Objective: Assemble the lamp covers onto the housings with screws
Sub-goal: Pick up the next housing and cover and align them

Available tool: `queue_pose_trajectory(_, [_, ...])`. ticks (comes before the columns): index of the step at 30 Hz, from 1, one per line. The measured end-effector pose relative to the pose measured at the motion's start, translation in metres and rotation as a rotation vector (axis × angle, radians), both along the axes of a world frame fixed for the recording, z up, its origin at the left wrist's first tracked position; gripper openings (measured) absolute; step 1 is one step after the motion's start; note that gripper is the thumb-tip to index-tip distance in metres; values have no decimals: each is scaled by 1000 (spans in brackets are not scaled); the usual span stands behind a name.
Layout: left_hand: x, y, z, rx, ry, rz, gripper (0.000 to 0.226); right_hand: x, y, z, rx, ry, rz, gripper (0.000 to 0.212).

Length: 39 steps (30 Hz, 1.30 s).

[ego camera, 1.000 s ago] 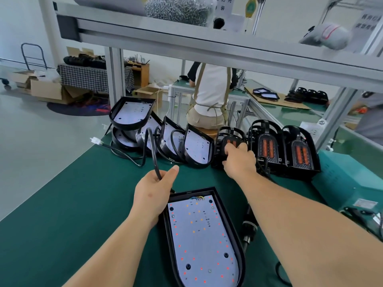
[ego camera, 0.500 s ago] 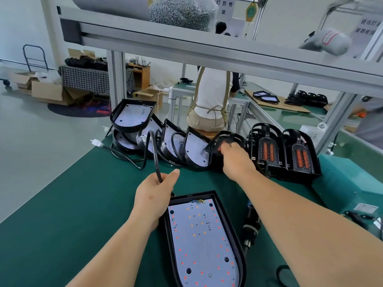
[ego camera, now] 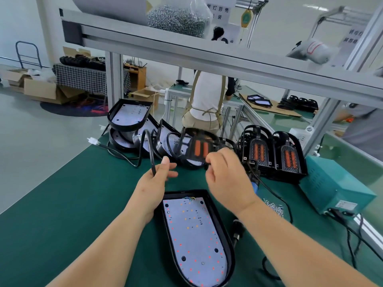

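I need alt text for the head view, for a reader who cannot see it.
A person's right hand holds a black lamp cover above a green workbench; the left hand holds a black cable beside an open lamp housing, LED board up.

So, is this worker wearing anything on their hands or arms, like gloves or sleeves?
No. The left hand and right hand are bare: no gloves, and no rings show. The left forearm and right forearm are uncovered down to the picture's lower edge, with no sleeve, watch or wristband in view.
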<state>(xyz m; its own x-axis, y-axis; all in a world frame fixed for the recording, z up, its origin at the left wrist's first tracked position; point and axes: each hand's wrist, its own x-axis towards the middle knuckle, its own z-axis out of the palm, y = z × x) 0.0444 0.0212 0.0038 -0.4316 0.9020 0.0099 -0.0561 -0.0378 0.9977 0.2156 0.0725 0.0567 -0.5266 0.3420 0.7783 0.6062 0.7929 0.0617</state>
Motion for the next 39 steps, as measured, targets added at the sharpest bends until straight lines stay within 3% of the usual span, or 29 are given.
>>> queue_pose_trajectory(2, [3,0,0,37,-32,-17,49,-7,-14,-9,-11,-26,57,24])
queue_pose_trajectory(7, [1,2,-3,175,-291,-7,36,-13,-24,-24,-61,-114,81,22])
queue_pose_trajectory(10, [0,1,0,248,-348,-35,38,-14,-25,-25,-91,-221,186,5])
queue_pose_trajectory(13, [-1,1,1,285,-367,-24,47,-12,-18,-12,-294,-92,279,19])
queue_pose_trajectory(15, [-1,0,2,251,-404,-25,56,-10,-6,2,-391,-68,232,36])
queue_pose_trajectory(17, [-2,-2,3,200,-420,-28,64,-10,6,15,-491,-287,161,68])
queue_pose_trajectory(19, [-4,-2,3,176,-448,-24,66,-12,15,25,-530,-511,121,82])
queue_pose_trajectory(25, [-8,-6,11,109,-478,-51,66,-24,28,35,-373,-708,55,80])
queue_pose_trajectory(27, [-11,-9,15,0,-313,-34,66,-27,26,35,-341,-702,23,80])
queue_pose_trajectory(30, [-19,-25,21,-264,167,-34,85,-22,23,32,-384,-649,-67,84])
queue_pose_trajectory(31, [-20,-32,22,-340,233,-46,91,-19,22,32,-422,-608,-89,84])
queue_pose_trajectory(34, [-17,-47,20,-462,118,-265,89,-9,18,30,-596,-442,-131,85])
queue_pose_trajectory(36, [-12,-46,15,-467,41,-355,67,-5,13,25,-699,-339,-165,87])
queue_pose_trajectory(39, [0,-34,3,-391,-28,-245,27,-3,5,18,-776,-208,-216,87])
